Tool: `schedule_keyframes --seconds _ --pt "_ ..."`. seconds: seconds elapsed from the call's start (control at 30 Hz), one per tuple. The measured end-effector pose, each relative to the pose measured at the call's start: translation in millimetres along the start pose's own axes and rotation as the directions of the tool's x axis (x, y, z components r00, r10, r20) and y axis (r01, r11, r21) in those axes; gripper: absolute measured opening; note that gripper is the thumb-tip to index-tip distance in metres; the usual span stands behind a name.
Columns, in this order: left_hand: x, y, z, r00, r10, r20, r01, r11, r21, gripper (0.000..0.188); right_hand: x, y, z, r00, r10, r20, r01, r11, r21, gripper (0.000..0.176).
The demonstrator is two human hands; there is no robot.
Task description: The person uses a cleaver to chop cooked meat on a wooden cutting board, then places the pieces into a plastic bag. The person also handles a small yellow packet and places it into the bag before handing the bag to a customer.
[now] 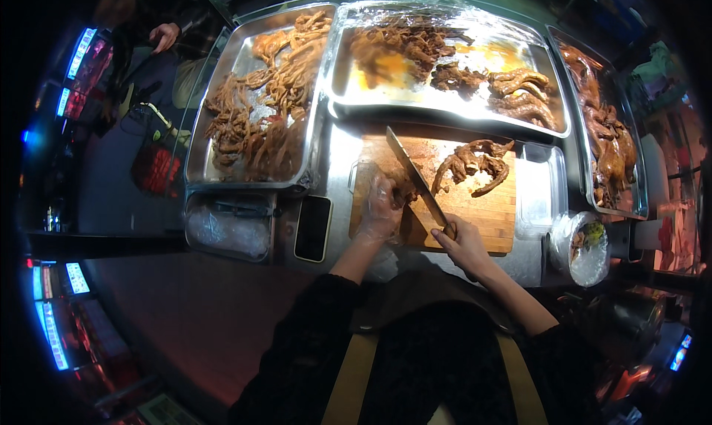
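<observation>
A clear plastic glove covers my left hand (pixel 382 205), which grips a piece of brown cooked meat (pixel 405 194) against a wooden cutting board (pixel 484 238). My right hand (pixel 464 241) is bare and closed around the handle of a cleaver-like kitchen knife (pixel 416 174). The blade slants up and left across the board, just right of the held meat; whether it touches the meat I cannot tell. Several curved pieces of cooked poultry (pixel 473 163) lie on the board's right side.
Metal trays of cooked meat stand at left (pixel 194 172), back (pixel 400 103) and right (pixel 639 202). A phone (pixel 313 228) lies beside a small tray (pixel 192 241). Right of the board are clear plastic containers (pixel 539 186) and a plastic-lined bin (pixel 592 266). Another person's hand (pixel 164 37) shows upper left.
</observation>
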State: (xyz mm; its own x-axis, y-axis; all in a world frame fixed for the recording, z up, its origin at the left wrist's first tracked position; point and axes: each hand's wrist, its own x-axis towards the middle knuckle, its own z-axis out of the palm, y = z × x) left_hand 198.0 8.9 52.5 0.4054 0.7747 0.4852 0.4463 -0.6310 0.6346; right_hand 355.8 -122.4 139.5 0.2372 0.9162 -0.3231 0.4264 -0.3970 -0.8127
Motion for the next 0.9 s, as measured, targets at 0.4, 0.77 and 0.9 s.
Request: schedule_keyframes --seconds 0.4,0.77,0.9 --pt "-11.0 -1.2 -5.7 0.996 0.081 0.025 -0.079 0.995 -0.067 0.033 6.2 1.6 -2.4 0.994 0.054 0.094 -0.044 0.993 -0.110 0.040" --pt "-34.9 -27.7 3.3 0.974 0.227 0.026 -0.224 0.970 -0.091 0.038 12.9 9.8 -4.3 0.992 0.018 0.124 0.003 0.987 -0.161 0.033" --pt "-11.6 -21.6 -23.5 0.933 0.128 0.337 -0.095 0.989 -0.115 0.041 15.5 13.3 -6.3 0.990 -0.061 0.126 0.088 0.972 -0.219 0.044"
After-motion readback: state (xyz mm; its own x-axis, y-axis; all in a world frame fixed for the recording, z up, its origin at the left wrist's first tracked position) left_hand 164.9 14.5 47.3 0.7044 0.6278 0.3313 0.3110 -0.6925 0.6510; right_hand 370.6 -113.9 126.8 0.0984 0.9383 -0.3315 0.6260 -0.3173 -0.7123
